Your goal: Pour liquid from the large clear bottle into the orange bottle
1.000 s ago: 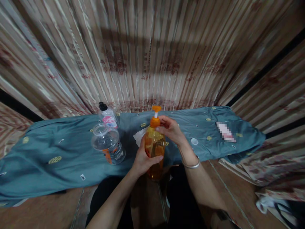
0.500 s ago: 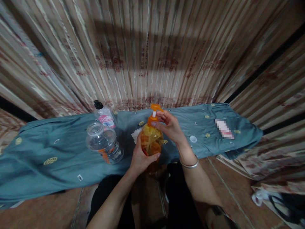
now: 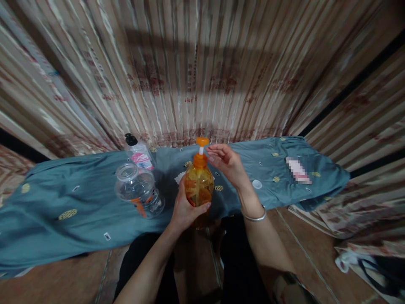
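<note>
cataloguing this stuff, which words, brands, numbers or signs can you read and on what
No text is readable.
Black-topped bottle, pink label: too small.
Clear container, orange marking: too blurred.
Curtain lettering: too blurred.
Cloth patches: too small.
Pink-and-white item: pixelated.
Orange pump bottle: none readable.

A blue-green cloth (image 3: pixel 91 202) printed with small yellow pineapples covered a long, low support, wrinkled along its length; the support beneath was hidden. Around its middle, at 9 o'clock, a wide-mouthed clear jar (image 3: pixel 136 190) with an orange label stood upright. Just beyond it, at 10 o'clock, was a clear bottle (image 3: pixel 141 159) with a black cap and pink label. Near the centre lay a scalloped white piece (image 3: pixel 179 178), partly hidden. At 3 o'clock lay a round whitish disc (image 3: pixel 257 184), and farther out, a blurred pinkish item (image 3: pixel 297 169).
</note>
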A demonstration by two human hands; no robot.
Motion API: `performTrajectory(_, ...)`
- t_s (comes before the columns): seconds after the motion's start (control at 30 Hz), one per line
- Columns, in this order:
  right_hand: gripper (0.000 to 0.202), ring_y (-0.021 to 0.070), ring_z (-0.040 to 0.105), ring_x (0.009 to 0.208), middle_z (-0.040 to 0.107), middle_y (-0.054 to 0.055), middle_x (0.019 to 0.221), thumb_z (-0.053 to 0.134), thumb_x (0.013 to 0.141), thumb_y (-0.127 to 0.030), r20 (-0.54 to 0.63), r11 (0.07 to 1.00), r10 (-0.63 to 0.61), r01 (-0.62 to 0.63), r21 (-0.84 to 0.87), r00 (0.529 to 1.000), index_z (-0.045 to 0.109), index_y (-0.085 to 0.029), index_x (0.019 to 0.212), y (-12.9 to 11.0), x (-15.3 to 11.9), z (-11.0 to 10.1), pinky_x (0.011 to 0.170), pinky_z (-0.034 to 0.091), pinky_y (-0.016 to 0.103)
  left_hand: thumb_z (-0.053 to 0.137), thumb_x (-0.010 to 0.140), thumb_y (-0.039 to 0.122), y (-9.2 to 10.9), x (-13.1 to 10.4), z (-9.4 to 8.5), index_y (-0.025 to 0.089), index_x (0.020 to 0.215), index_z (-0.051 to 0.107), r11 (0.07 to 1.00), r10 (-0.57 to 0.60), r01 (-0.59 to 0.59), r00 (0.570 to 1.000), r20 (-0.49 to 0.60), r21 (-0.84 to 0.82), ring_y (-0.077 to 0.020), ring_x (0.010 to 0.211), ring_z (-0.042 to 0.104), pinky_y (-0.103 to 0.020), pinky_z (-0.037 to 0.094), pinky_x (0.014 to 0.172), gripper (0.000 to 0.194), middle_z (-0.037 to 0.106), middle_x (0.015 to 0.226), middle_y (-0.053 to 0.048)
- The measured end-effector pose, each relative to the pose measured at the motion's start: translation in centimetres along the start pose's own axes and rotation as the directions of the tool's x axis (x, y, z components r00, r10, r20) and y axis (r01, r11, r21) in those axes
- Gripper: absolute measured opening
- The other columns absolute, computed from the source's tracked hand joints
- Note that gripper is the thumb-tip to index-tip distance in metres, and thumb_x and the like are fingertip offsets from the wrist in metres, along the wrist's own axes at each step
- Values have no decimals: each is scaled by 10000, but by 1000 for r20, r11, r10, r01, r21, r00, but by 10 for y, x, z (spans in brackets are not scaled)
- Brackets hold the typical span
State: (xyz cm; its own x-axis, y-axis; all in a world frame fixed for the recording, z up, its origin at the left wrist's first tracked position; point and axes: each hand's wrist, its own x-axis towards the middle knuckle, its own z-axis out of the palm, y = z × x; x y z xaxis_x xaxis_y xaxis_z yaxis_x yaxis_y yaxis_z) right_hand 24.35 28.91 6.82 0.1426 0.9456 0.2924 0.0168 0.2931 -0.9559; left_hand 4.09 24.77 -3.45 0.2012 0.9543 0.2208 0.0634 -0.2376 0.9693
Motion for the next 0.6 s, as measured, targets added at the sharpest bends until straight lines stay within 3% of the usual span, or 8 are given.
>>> performTrajectory(0.1, 687, 284, 838, 1160, 886, 54, 1175, 1105, 704, -751, 48, 996, -63, 66, -63, 997, 798, -279, 1099, -1, -3, 5, 1201, 643, 507, 1055, 685, 539, 2, 0, -2, 241, 1673, 467, 1000, 7, -7, 1000, -2, 6, -419, 1522, 726, -581, 555, 1304, 1188, 706, 1636, -197)
performTrajectory(0.3, 766, 291, 827, 1137, 870, 53, 1139, 1122, 584, -810, -43, 998, -26, 24, -55, 999, 780, -281, 1018, -3, -1, 4, 1103, 666, 475, 1056, 693, 577, 1, 1, -8, 238, 1690, 440, 1000, 8, -7, 1000, -27, 18, -450, 1558, 698, -629, 515, 1337, 1220, 696, 1641, -211)
performTrajectory(0.47, 650, 266, 814, 1028, 876, 23, 1052, 1110, 686, -764, 26, 992, -61, 64, -111, 998, 804, -272, 980, -14, -12, 19, 1089, 670, 469, 1059, 701, 542, 2, 1, -8, 233, 1715, 432, 1000, 22, -22, 1000, 13, 16, -453, 1617, 649, -633, 486, 1364, 1232, 644, 1710, -229)
performTrajectory(0.6, 627, 290, 829, 1060, 896, 42, 1072, 1060, 749, -809, 184, 995, 20, -37, 89, 983, 851, -281, 1015, -19, -13, 16, 1048, 690, 469, 1060, 698, 546, 5, 0, -6, 246, 1718, 453, 999, 40, -39, 996, 81, -21, -444, 1617, 651, -616, 483, 1371, 1224, 647, 1721, -213)
